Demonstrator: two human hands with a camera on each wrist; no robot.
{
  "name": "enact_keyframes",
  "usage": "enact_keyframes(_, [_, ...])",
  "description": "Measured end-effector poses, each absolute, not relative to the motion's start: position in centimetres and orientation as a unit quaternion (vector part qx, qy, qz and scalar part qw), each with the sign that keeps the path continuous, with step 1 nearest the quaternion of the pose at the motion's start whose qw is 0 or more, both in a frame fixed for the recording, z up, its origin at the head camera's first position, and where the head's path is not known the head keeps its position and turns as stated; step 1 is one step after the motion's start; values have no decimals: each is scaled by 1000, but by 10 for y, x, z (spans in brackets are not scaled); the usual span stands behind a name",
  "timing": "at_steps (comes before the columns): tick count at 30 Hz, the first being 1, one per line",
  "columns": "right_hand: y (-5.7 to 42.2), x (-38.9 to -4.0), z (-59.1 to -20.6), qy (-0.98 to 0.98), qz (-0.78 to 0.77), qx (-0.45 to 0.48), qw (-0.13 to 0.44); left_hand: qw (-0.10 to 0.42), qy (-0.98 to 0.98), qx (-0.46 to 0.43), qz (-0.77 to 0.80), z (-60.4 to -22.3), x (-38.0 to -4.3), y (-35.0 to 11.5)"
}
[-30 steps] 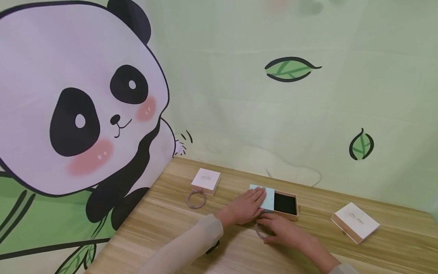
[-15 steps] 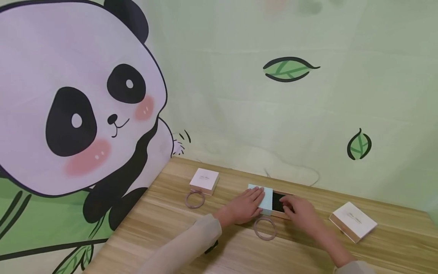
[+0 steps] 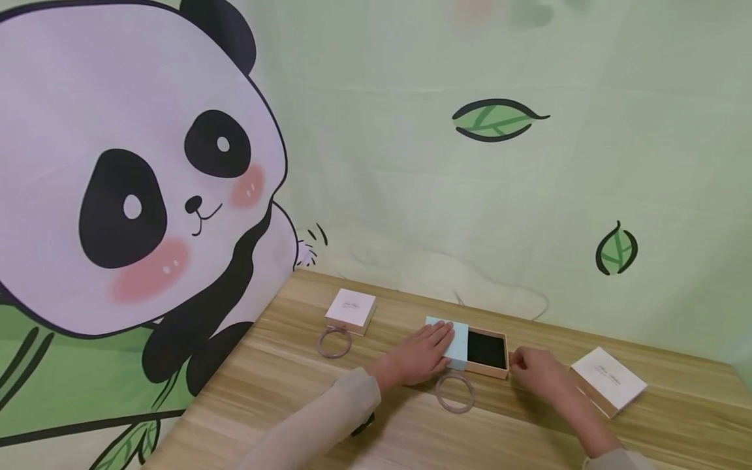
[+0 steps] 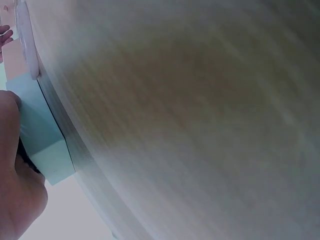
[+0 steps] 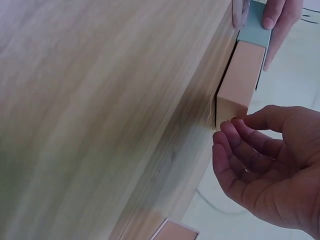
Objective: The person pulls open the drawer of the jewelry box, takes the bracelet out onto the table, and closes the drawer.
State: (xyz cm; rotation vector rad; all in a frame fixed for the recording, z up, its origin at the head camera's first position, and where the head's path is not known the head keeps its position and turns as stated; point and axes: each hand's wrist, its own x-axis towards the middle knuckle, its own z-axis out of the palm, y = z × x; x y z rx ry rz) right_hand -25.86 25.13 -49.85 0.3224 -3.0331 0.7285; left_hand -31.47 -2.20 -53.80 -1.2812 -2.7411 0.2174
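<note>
In the head view my left hand [image 3: 424, 354] lies with extended fingers across the light-blue sleeve [image 3: 460, 339] of a drawer-style jewellery box. Its thumb rests at the sleeve's front side. The pinkish drawer [image 3: 487, 373] sticks out to the right, showing a black lining. Close by the drawer's outer end is my right hand [image 3: 543, 371]. In the right wrist view the fingers [image 5: 232, 175] curl loosely, with thumb and fingertips right at the drawer's end corner [image 5: 231, 111], and nothing shows between them. A mauve bangle [image 3: 455, 393] lies on the wood just in front of the box.
At the left, a white-topped box [image 3: 351, 308] stands with another bangle [image 3: 334, 343] against its front. A second white-topped box [image 3: 611, 378] sits turned at an angle on the right. Behind the wooden table [image 3: 282, 391] hangs a panda-and-leaf backdrop [image 3: 382, 163].
My right hand has left the bangle beside the box, passed over the drawer and come to its right end. The left hand has stayed on the sleeve.
</note>
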Motion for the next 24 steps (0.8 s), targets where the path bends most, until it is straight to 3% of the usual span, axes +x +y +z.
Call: enact_keyframes(24, [240, -257, -497, -968, 220, 114, 30, 47, -905, -415, 80, -533, -312, -20])
